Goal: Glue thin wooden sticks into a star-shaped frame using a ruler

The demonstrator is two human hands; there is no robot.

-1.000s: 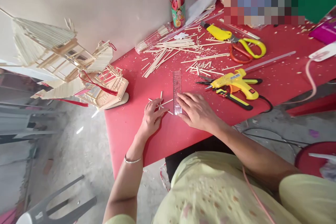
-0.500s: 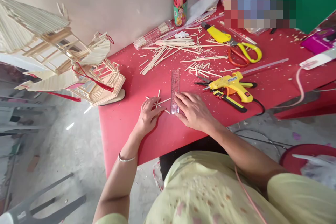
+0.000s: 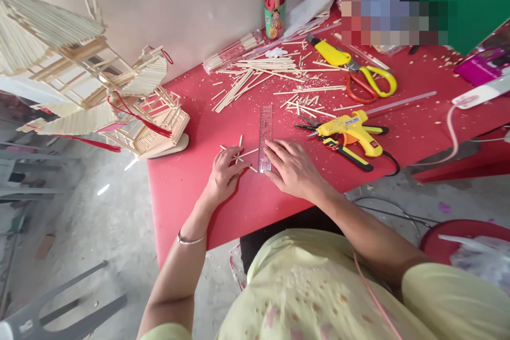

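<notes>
Thin wooden sticks (image 3: 250,153) crossed in a star shape lie on the red table. My left hand (image 3: 226,170) is closed on them, with fingers and thumb over the crossing, which is partly hidden. Just to their right a clear plastic ruler (image 3: 265,122) lies upright in the view, its edge at or close to the ends of two sticks. My right hand (image 3: 292,169) grips the ruler's lower right side, fingertips on its surface and thumb near its bottom end.
A yellow glue gun (image 3: 354,130) lies over pliers (image 3: 356,158) at right. Farther back are scissors (image 3: 374,82), a yellow cutter (image 3: 329,52), loose sticks (image 3: 266,64) and a pen cup (image 3: 274,21). A stick-built pavilion model (image 3: 119,85) stands at the left table corner.
</notes>
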